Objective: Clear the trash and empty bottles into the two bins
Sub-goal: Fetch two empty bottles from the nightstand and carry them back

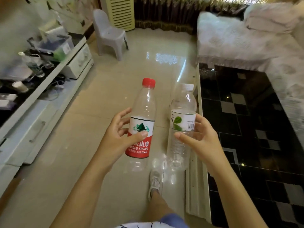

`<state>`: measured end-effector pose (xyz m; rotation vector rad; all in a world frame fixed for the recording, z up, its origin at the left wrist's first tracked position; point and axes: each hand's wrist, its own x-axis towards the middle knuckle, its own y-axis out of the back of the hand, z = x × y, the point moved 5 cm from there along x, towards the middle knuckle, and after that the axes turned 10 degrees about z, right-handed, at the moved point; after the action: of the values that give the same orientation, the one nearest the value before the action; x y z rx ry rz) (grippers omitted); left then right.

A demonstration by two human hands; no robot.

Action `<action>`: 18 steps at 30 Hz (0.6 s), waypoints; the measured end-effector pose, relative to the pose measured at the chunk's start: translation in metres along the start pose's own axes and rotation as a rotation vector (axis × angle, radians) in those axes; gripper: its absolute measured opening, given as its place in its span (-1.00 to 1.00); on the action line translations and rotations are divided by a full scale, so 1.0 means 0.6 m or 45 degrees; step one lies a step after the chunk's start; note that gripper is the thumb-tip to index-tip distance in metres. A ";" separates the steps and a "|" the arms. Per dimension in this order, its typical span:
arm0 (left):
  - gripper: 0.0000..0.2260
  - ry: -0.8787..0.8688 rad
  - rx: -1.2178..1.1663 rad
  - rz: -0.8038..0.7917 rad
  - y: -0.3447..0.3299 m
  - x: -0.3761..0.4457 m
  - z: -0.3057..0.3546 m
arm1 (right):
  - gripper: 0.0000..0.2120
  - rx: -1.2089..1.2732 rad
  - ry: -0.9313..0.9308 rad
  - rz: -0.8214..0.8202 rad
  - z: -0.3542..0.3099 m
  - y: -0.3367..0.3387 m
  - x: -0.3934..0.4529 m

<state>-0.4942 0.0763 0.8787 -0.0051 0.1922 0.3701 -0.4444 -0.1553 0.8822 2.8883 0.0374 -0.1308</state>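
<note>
Head view: left hand (118, 137) grips the red-capped bottle (142, 122); right hand (199, 137) grips the white-capped bottle (182, 125), both upright above the floor (98, 112). Step: transport. Next: locate bins, none visible.

Two bottles (142, 122) (182, 124) side by side above floor (98, 112), chair (110, 33) beyond.

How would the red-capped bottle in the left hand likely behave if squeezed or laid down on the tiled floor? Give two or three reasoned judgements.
The red-capped bottle looks empty and clear, so it is probably very light. Its thin plastic walls would likely dent under the left hand if squeezed. Being round, it would probably roll on the glossy floor.
</note>
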 end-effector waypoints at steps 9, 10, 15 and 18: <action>-0.23 0.053 0.132 -0.120 -0.096 0.298 0.049 | -0.28 0.037 -0.057 0.038 -0.007 -0.019 0.322; -0.26 0.046 0.131 -0.124 -0.104 0.327 0.053 | -0.29 0.048 -0.067 0.044 -0.005 -0.024 0.351; -0.28 0.077 0.120 -0.211 -0.153 0.479 0.070 | -0.32 0.089 -0.154 0.147 0.009 -0.039 0.469; -0.28 0.099 0.117 -0.335 -0.215 0.592 0.075 | -0.35 0.111 -0.212 0.267 0.024 -0.038 0.537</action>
<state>-0.1145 0.0853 0.8525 0.0457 0.2821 0.0984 -0.1260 -0.1322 0.8330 2.9331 -0.3068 -0.3400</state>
